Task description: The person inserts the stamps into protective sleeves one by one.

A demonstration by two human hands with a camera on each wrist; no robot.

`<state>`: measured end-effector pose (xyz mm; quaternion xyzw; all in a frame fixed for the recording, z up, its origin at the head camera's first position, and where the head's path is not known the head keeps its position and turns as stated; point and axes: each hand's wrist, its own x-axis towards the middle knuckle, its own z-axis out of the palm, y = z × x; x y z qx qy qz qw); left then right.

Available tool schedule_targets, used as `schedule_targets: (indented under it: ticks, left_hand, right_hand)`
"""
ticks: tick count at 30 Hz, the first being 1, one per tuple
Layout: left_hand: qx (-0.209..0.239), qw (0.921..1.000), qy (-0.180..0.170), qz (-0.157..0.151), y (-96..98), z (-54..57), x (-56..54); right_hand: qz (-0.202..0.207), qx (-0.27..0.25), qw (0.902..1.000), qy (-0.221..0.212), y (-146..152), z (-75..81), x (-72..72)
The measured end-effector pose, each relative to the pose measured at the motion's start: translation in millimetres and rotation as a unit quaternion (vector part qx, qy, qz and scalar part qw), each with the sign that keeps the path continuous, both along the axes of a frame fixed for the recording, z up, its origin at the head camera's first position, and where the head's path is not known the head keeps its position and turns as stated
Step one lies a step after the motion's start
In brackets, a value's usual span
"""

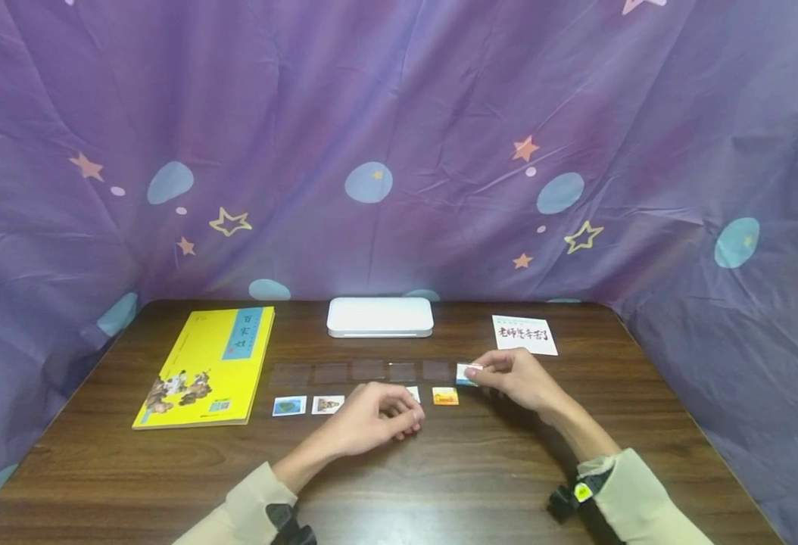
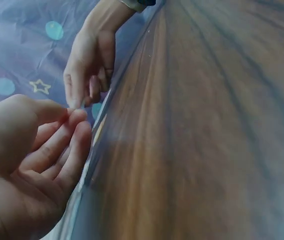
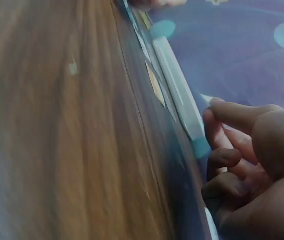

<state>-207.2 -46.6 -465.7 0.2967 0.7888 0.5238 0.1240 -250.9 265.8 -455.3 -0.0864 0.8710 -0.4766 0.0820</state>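
My right hand (image 1: 518, 378) pinches a small card (image 1: 465, 373), white with a blue lower edge, between thumb and fingers, at the right end of a row of clear square pieces (image 1: 402, 372). My left hand (image 1: 375, 418) has its fingers loosely curled above the row of picture cards and shows nothing in its grasp. An orange picture card (image 1: 445, 396) lies between the hands. To the left are a blue-green picture card (image 1: 289, 406) and a card with a figure (image 1: 328, 405). Another white card (image 1: 413, 393) is mostly hidden behind the left hand.
A yellow book (image 1: 215, 371) lies at the left of the wooden table (image 1: 508, 484). A white flat case (image 1: 380, 316) sits at the back middle, and a white card with red and black writing (image 1: 525, 334) at the back right. A purple patterned cloth (image 1: 440, 151) hangs behind.
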Motion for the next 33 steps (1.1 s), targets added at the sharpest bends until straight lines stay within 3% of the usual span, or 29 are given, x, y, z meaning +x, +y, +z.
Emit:
schedule_targets:
  ticks: [5,11,14,19,21,23,33]
  left_hand:
    - [-0.049,0.9945,0.082,0.044,14.7,4.8,-7.8]
    - [-0.098,0.9839,0.139,0.055,39.8,8.8,-20.0]
    - [-0.146,0.9731,0.167,0.064,50.3,10.6,-24.4]
    - [-0.231,0.9471,0.206,0.084,58.6,12.0,-26.2]
    - [-0.251,0.9382,0.22,0.092,59.4,12.4,-25.6]
    - [-0.256,0.9342,0.228,0.097,59.7,12.2,-25.2]
    - [-0.221,0.9519,0.189,0.099,60.0,10.3,-26.2]
  right_hand:
    - [0.035,0.032,0.9987,0.017,12.8,-1.3,-3.8]
    - [0.062,0.077,0.9931,0.062,18.5,-6.5,-3.1]
    - [0.064,0.099,0.9893,0.087,16.8,-7.2,-1.7]
    - [0.062,0.129,0.9848,0.099,12.9,-5.6,-0.1]
    - [0.063,0.132,0.9845,0.097,12.5,-4.9,0.0]
    - [0.064,0.134,0.9843,0.095,12.5,-4.6,-0.1]
    - [0.058,0.138,0.986,0.073,13.5,-4.0,-0.4]
